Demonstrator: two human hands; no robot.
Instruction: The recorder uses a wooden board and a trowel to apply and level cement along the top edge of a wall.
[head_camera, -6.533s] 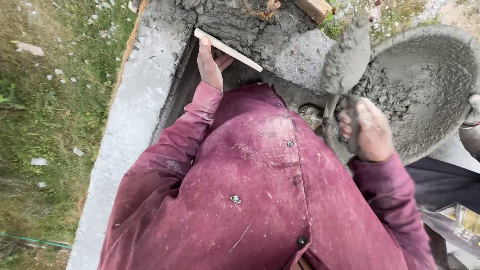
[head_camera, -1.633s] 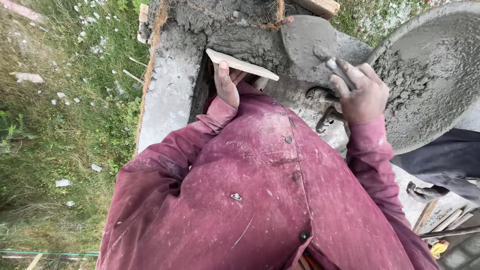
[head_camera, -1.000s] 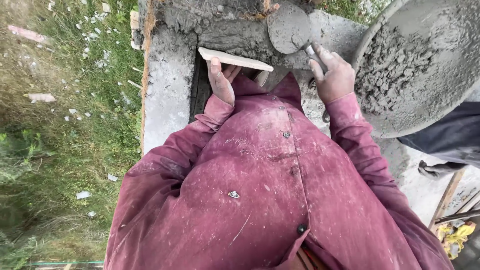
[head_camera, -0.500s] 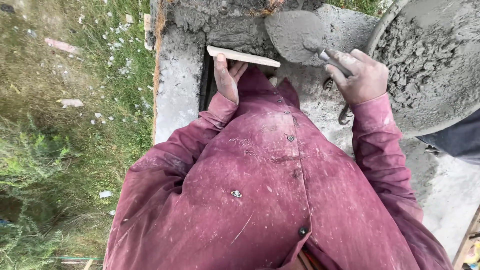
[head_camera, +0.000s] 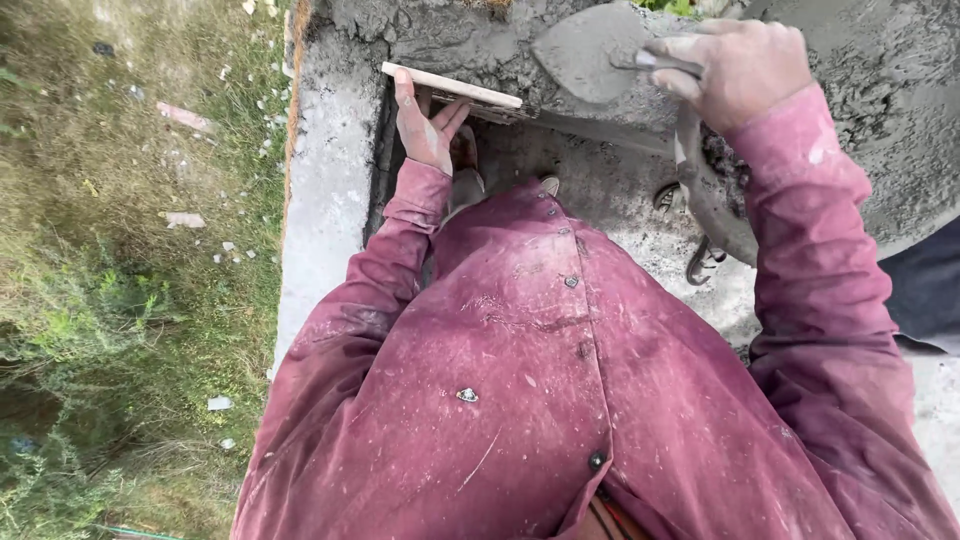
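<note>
Leftmost, rough grass runs down the side of the frame, strewn with small pale chips; next to it stands the pale concrete edge of a low structure, with a dark gap just inside it; above that gap the left hand reaches up, fingers spread and pressed flat against the underside of a thin wooden strip, which lies slanted against a bed of wet grey mortar on the top of the structure; the thumb stands apart from the fingers, so the hand props the strip rather than pinching it; the maroon, dust-marked shirt of the person fills the lower middle; further right, a trowel with a mortar-coated blade lies flat on the mortar just beside the strip's right end; the right hand is curled tight around its handle; at the far right sits a large round pan of wet mortar, its rim just under the right wrist.
</note>
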